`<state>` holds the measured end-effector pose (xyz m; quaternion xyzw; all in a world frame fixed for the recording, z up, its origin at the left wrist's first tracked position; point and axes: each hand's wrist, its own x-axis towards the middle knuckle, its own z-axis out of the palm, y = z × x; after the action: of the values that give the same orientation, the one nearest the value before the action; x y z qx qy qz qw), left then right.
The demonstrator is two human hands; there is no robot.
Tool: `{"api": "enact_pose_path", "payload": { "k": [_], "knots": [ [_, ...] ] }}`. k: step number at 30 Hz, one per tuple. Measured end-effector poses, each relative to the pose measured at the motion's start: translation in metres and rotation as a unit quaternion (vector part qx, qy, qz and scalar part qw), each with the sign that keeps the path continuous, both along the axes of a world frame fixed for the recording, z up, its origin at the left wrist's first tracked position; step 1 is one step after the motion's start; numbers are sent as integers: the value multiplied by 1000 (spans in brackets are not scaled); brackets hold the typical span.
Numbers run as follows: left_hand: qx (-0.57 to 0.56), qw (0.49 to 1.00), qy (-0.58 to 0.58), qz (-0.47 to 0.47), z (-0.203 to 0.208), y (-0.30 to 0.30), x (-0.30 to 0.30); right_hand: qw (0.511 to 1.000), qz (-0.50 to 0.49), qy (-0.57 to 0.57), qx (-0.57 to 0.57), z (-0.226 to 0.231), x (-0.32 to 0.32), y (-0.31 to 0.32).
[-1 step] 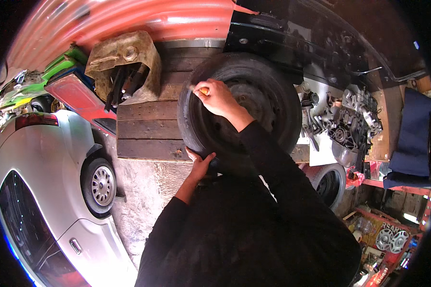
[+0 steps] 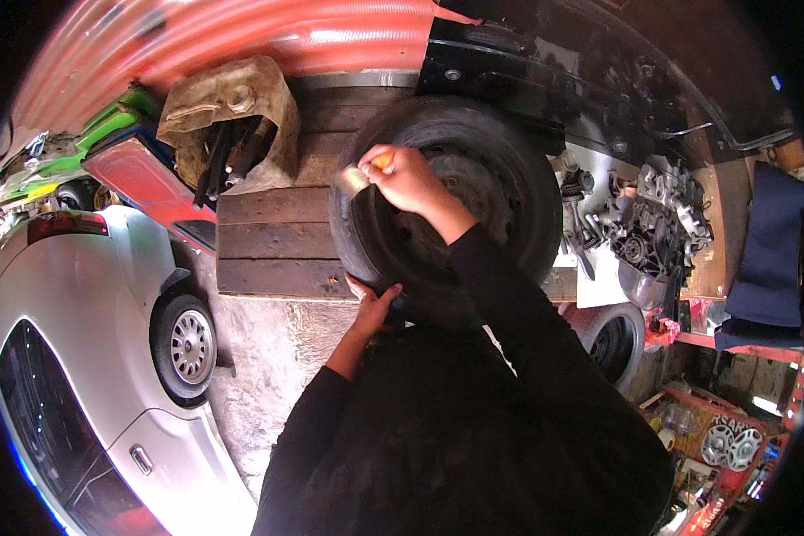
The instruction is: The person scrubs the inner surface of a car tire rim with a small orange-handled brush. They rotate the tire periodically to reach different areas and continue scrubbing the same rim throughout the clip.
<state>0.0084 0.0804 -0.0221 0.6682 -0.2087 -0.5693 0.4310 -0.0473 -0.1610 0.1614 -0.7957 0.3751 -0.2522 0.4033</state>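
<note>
Holding a small orange-handled tool (image 2: 372, 170) up against the upper left of the black tyre (image 2: 509, 179), the right hand (image 2: 409, 179) was wrapped tight around the handle, fingers curled shut on it. The pale metal end of the tool stuck out to the left of the fist, right at the tyre's edge. The tyre itself sat on a wooden plank bench (image 2: 268, 237), close in front of the person's chest. The left hand (image 2: 372, 308) was down at the tyre's lower rim, fingers spread and pressing on the rubber rather than gripping anything, so basically open.

As for packaging, just a grubby tan jerrycan-shaped container (image 2: 232, 112) with its side cut away, at the back left of the bench, with dark tools poking out of it.

Hard to see much else tbh. The black sleeves and torso covered the bottom of the tyre, and the tool's working tip was too small to make out. A silver car (image 2: 89, 330) was cut off at the left edge.
</note>
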Motion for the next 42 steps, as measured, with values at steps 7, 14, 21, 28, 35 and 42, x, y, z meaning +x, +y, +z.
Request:
{"api": "enact_pose_path", "payload": {
  "k": [7,14,21,28,35,42],
  "knots": [
    [-3,999,-22,-35,11,-7,-3,991,-95,59,-73,-12,-47,-26],
    [-38,996,-74,-28,7,-6,-2,999,29,-6,21,-11,-45,24],
    [-46,999,-6,3,11,-6,-3,967,-134,29,-213,-15,-42,13],
    [-55,996,-69,16,8,-6,-4,985,160,-18,58,9,-12,17],
    [-59,993,-100,12,16,-6,-7,960,-116,22,-256,22,-14,-72],
    [-45,997,-68,-14,31,-6,-6,970,47,159,-177,28,-6,-85]
  ]
}}
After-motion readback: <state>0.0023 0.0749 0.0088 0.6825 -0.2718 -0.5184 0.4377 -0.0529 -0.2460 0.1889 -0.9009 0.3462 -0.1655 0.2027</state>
